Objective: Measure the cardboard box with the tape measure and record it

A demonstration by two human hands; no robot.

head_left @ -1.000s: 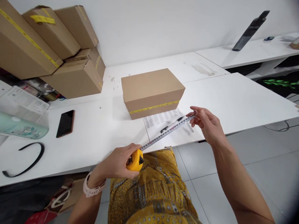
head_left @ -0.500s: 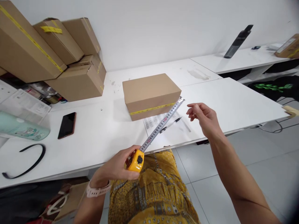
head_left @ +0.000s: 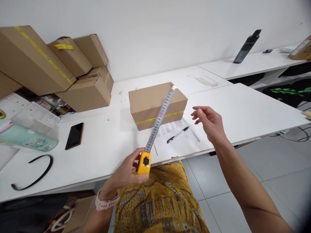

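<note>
My left hand [head_left: 130,170] is closed around a yellow tape measure [head_left: 145,163] at the front edge of the table. Its metal blade [head_left: 159,121] sticks out and slants up in front of a closed cardboard box [head_left: 150,97]; the blade's end is slightly blurred. My right hand [head_left: 207,123] hovers to the right of the box, holding nothing, its fingers loosely bent and apart. A pen [head_left: 178,134] lies on a printed paper sheet [head_left: 167,147], which is partly under the box.
Several cardboard boxes [head_left: 85,94] are stacked at the back left. A phone [head_left: 74,136], a mint-green bottle [head_left: 31,137] and a black curved band [head_left: 46,171] lie on the white table [head_left: 102,155]. At the far right stands a dark bottle [head_left: 246,47].
The tape blade has swung up and left, from the box's right corner to across its front. My right hand stays nearly where it was. The view has shifted slightly.
</note>
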